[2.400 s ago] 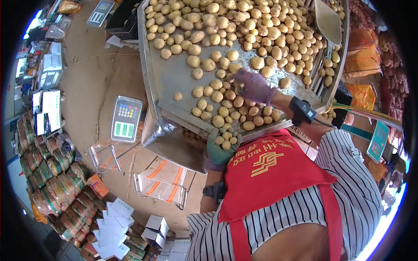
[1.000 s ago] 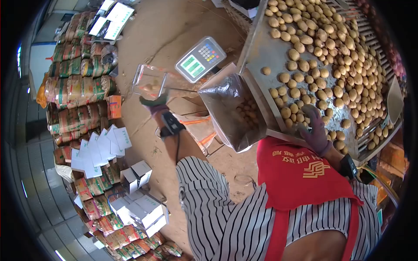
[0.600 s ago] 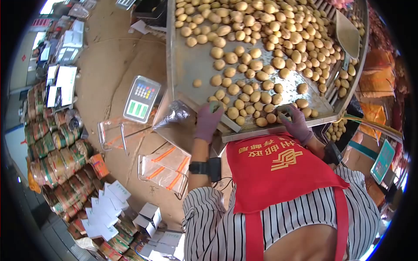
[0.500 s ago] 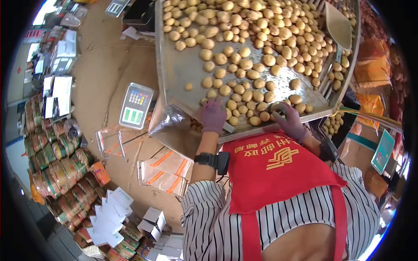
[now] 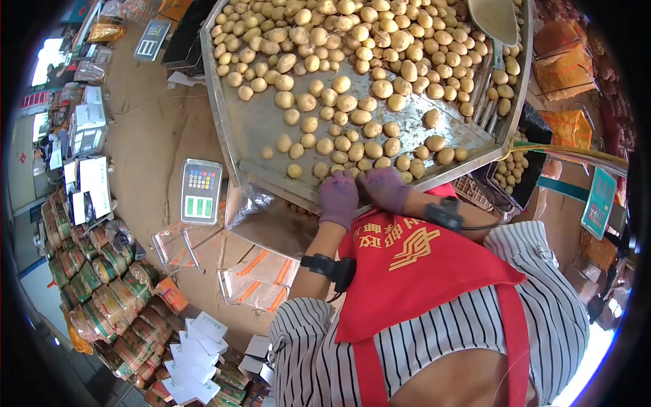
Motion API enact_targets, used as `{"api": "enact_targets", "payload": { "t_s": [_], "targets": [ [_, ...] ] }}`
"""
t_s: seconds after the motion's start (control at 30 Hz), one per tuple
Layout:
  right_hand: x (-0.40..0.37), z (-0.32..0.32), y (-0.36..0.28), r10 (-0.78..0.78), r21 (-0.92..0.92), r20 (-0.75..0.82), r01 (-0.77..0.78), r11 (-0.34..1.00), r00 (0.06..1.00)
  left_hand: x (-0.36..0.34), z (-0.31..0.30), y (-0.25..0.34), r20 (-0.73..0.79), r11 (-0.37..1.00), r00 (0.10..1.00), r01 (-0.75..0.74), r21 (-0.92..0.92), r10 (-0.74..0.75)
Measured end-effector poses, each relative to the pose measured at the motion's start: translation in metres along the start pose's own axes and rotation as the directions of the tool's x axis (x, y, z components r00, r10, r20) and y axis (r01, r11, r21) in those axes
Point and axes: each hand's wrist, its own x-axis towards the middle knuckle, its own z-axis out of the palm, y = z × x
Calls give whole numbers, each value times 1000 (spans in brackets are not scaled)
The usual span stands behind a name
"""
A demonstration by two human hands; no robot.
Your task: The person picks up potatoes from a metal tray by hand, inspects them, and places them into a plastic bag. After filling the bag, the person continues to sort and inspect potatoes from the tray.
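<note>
Small round yellow potatoes [image 5: 346, 103] lie loose on a metal sorting tray [image 5: 264, 169] in front of me. My left hand [image 5: 339, 197], in a purple glove, is at the tray's near edge, fingers bent and slightly apart against the nearest potatoes. Close beside it, my right hand [image 5: 385, 189], also gloved, is curled inward at the same edge. Its fingertips are mostly hidden, and I cannot make out what they hold. More potatoes are heaped at the tray's far side, near a pale scoop [image 5: 495, 20].
A digital scale [image 5: 201, 192] stands left of the tray, above flattened packaging [image 5: 256, 279]. To the right are a black crate with potatoes [image 5: 510, 173] and a green display [image 5: 598, 202]. Stacked bundles [image 5: 108, 292] and white boxes [image 5: 196, 359] fill the lower left.
My right hand has moved left along the tray edge to beside my left hand. My left hand has drawn back slightly toward me. The view has shifted.
</note>
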Motion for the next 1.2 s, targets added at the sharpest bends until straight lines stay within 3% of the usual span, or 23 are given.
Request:
{"api": "enact_targets", "payload": {
  "t_s": [0.03,0.1,0.27,0.37,0.43,0.47,0.5,0.57,0.6,0.63,0.7,0.73,0.77,0.83,0.87,0.9,0.93,0.97,1.0,1.07,1.1,1.13,1.2],
  "targets": [
    [7,0,-3,6,-30,31,-5,1000,1000,2,9,6,27,992,1000,8,123,-11],
    [11,3,0,16,-62,70,-11,998,997,2,20,9,31,996,999,20,82,-23],
    [6,9,11,197,238,-61,-177,955,978,4,31,20,42,984,998,43,170,-51],
    [-23,-11,14,332,405,-182,-237,883,926,3,36,15,21,997,997,72,39,-73],
    [-37,-12,21,349,440,-205,-232,867,914,-12,28,3,-66,901,997,17,-433,-51],
    [-44,-13,25,354,474,-229,-214,854,907,-17,-3,8,258,430,963,266,-863,-80],
    [-52,-20,24,367,474,-229,-226,851,901,-22,-1,9,258,430,964,260,-864,-65],
    [-66,-35,13,146,673,-209,34,739,967,-33,6,10,-40,314,984,-94,-945,174],
    [-67,-36,8,56,649,-274,141,747,960,-38,-16,13,169,-175,961,209,-962,218],
    [-69,-41,8,51,648,-277,147,747,960,-42,-10,16,167,-174,963,205,-963,213],
    [-73,-48,11,284,749,-333,70,659,899,-53,6,21,264,-763,949,299,-573,173],
    [-65,-31,28,418,772,-405,59,633,813,-55,-9,14,491,-912,826,387,-137,277],
    [-61,-12,57,491,763,-470,59,643,734,-59,-5,7,493,-918,831,370,-140,260],
    [-69,-16,96,567,475,-589,-322,819,575,-66,15,-15,363,-948,882,317,15,300],
    [-69,6,133,489,281,-652,-414,866,580,-70,27,-25,273,-960,920,272,72,281],
    [-82,9,148,416,214,-651,-372,903,635,-75,39,-34,275,-977,938,206,52,212],
    [-91,16,159,531,286,-515,-449,846,673,-84,51,-44,272,-999,961,54,8,54],
    [-91,46,189,537,281,-524,-460,842,661,-97,55,-60,265,-994,958,-104,-37,-110],
    [-95,25,172,604,421,-441,-441,793,664,-111,42,-76,253,-979,953,-190,74,-166],
    [-104,47,197,522,402,-581,-338,851,624,-135,21,-107,284,-918,917,-342,202,-279],
    [-104,37,179,515,374,-618,-354,857,594,-158,54,-152,177,-900,887,-394,-187,-426],
    [-101,35,171,484,364,-632,-318,875,606,-180,84,-196,33,-741,866,-406,-536,-499],
    [-104,30,161,430,326,-668,-281,903,607,-258,18,-276,91,-723,803,-474,-504,-589]
  ]
}}
